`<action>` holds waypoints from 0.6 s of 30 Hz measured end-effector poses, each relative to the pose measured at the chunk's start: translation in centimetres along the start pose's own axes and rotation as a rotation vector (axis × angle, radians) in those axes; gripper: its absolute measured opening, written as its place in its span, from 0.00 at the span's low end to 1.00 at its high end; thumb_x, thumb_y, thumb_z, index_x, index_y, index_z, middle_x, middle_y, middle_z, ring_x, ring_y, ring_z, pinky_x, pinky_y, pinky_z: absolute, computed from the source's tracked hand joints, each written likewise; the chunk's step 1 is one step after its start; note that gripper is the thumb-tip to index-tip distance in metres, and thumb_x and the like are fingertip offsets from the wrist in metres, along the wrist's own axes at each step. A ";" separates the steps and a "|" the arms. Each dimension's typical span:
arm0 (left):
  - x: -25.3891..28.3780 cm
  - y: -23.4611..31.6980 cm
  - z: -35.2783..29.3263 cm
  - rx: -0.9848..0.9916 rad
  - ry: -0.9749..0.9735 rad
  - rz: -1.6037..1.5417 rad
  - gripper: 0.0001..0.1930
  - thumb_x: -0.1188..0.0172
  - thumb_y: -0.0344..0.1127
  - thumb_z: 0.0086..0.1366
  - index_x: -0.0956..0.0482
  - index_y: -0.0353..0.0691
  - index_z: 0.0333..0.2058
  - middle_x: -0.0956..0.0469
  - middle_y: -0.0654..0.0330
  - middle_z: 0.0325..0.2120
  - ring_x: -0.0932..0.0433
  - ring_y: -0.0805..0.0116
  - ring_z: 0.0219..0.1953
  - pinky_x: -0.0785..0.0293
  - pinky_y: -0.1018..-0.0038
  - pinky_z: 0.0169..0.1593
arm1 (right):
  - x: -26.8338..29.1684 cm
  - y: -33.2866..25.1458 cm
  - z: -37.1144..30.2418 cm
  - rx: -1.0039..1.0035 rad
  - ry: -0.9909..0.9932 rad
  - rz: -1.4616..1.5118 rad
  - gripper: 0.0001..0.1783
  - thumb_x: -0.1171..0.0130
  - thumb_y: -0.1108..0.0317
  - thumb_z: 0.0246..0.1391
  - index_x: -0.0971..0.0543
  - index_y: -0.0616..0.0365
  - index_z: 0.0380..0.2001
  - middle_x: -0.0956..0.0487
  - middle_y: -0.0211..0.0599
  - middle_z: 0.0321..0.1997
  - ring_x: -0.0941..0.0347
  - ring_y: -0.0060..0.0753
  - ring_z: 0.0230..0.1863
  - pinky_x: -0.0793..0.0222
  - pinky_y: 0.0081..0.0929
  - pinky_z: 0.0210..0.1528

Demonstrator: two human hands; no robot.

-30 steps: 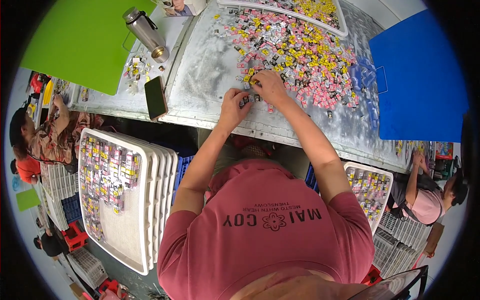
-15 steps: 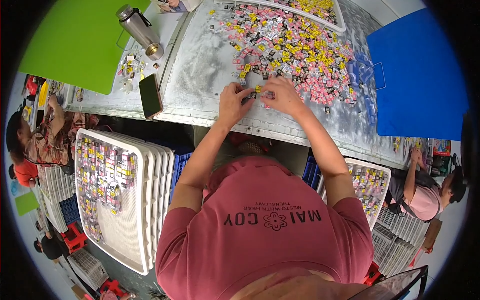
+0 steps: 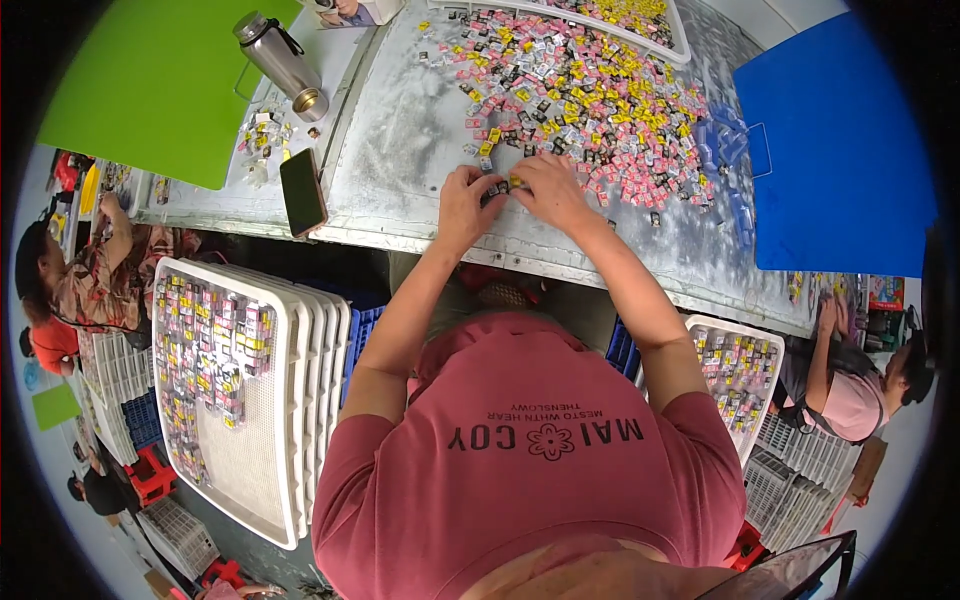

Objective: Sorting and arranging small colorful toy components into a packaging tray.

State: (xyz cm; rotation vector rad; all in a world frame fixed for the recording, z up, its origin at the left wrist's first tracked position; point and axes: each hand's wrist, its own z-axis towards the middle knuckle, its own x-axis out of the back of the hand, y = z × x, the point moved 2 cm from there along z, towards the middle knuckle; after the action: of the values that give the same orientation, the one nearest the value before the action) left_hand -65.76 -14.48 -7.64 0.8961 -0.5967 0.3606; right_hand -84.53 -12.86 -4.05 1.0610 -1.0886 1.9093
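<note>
Over the near edge of the grey table, my left hand (image 3: 466, 210) is closed on a few small black box-like pieces (image 3: 496, 189) between thumb and fingers. My right hand (image 3: 553, 192) meets it from the right, its fingertips pinched at a small yellow piece (image 3: 515, 182) at the end of that group. The fingers partly cover what they hold. Beyond my hands spreads a heap of small pink, yellow, black and white pieces (image 3: 600, 110). A few lie loose just ahead of my left hand.
A white tray (image 3: 683, 45) of pieces stands at the back. To the left are a phone (image 3: 303, 192), a steel flask (image 3: 280, 68) and a green board (image 3: 150, 90); to the right, a blue board (image 3: 835, 150). Stacked white trays (image 3: 285, 400) flank me. Co-workers sit on both sides.
My right hand has moved left, bringing its fingertips up to the pieces in my left hand. The left hand has barely moved.
</note>
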 end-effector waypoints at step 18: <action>1.1 -0.5 -0.8 0.054 0.028 -0.048 0.23 0.28 0.31 0.54 0.18 0.38 0.50 0.22 0.52 0.44 0.25 0.49 0.48 0.28 0.60 0.54 | 1.2 -0.3 -1.6 -0.113 -0.001 -0.028 0.17 0.32 0.65 0.47 0.16 0.51 0.43 0.18 0.35 0.45 0.25 0.44 0.51 0.36 0.41 0.59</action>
State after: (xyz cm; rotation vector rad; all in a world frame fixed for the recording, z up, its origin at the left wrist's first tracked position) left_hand -64.38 -14.01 -7.65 0.9538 -0.5408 0.3466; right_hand -85.25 -11.15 -3.39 1.0095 -1.1625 1.8035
